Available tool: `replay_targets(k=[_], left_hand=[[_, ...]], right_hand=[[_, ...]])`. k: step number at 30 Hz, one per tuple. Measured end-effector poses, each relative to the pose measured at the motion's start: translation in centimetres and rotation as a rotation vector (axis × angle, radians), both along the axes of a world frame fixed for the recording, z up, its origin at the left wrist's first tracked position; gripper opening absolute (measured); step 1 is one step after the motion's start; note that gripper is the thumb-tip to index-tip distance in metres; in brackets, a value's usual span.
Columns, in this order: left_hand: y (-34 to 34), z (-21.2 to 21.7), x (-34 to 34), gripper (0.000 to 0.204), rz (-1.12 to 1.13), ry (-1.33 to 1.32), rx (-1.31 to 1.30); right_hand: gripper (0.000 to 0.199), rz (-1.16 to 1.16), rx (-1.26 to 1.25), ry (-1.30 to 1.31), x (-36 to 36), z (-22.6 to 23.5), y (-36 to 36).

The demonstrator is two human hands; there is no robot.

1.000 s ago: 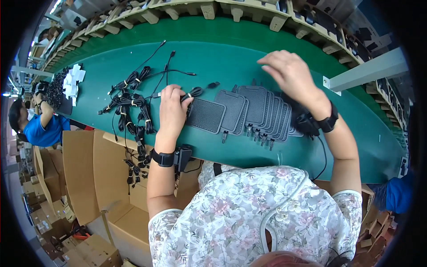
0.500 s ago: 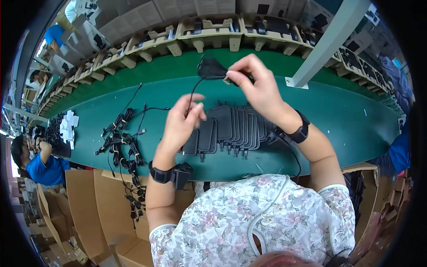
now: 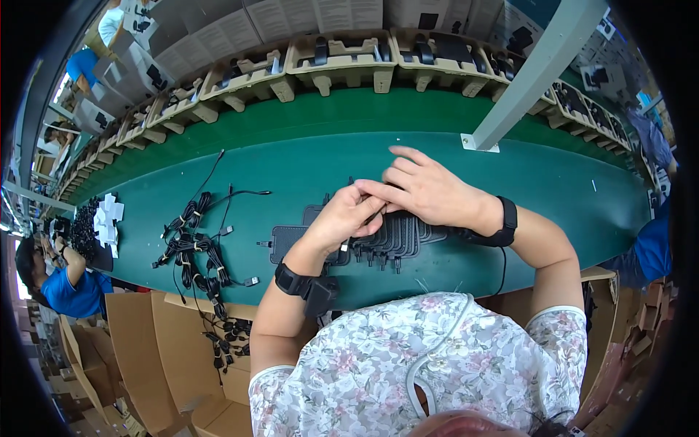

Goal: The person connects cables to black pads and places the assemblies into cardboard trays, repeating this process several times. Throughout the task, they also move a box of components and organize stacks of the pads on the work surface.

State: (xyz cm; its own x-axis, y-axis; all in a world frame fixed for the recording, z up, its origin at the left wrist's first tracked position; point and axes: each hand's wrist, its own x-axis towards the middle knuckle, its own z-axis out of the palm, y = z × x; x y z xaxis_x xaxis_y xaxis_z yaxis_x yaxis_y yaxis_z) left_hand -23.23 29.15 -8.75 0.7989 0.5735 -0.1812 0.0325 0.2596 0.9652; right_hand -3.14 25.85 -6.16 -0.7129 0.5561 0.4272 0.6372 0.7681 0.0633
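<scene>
Left hand [image 3: 342, 215] and right hand [image 3: 431, 192] meet over black textured panels [image 3: 399, 242]
Both are pinched narrow; cannot tell whether holding anything.

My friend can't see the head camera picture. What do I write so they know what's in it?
A person's left hand and right hand are close together over overlapping flat black plates on a green table. Tied black cables lie to the left, and beige trays with dark things inside line the far side.
</scene>
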Motion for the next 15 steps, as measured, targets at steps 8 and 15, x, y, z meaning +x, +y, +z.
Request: replay_targets(k=[8, 15], left_hand=[[2.3, -2.8, -4.5, 0.025, 0.805, -0.102, 0.561], [1.9, -5.1, -8.2, 0.026, 1.0, -0.188, 0.304]], right_hand=[[0.033, -0.565, 0.059, 0.297, 5.6, 4.3, 7.4], [0.033, -0.874, -0.057, 0.219, 12.2, 5.4, 19.2]])
